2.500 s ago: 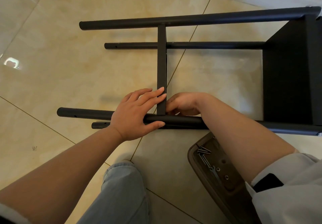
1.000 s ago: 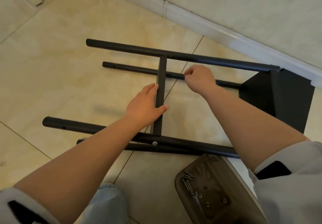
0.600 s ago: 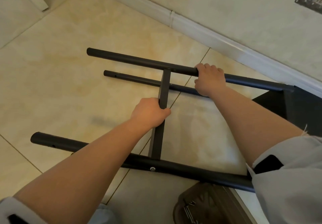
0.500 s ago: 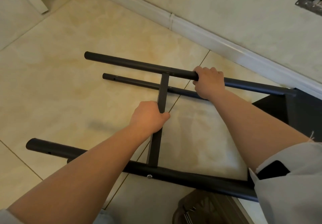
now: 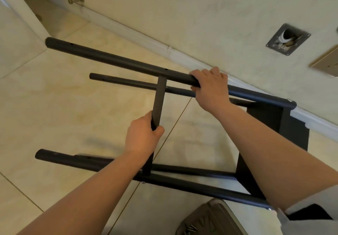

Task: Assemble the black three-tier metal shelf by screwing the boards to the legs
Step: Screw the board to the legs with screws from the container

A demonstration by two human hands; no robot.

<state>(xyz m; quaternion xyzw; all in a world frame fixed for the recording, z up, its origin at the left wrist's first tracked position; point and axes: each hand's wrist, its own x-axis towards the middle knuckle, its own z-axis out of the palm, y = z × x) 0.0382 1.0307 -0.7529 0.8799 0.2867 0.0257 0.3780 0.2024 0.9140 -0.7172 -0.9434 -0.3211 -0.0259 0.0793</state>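
Left hand [image 5: 144, 136] grip wrapped tight round the edge of the middle board [image 5: 158, 101]; right hand [image 5: 210, 86] curled over the far upper leg [image 5: 117, 60]. Frame lies on its side over the tiled floor [image 5: 64, 110], end board [image 5: 274, 125] fixed at right. Rigid steel tube, likely light but unwieldy; paint looks slick. Best held at tubes near joints, since loose corners could rack

Both forearms were bare from the wrist well up toward the elbow, and neither the left hand [image 5: 143, 136] nor the right hand [image 5: 212, 88] wore a glove, ring or watch. At the right arm, a pale grey-white sleeve [image 5: 311, 222] was pushed up, loose and creased. A black patch showed at its opening.
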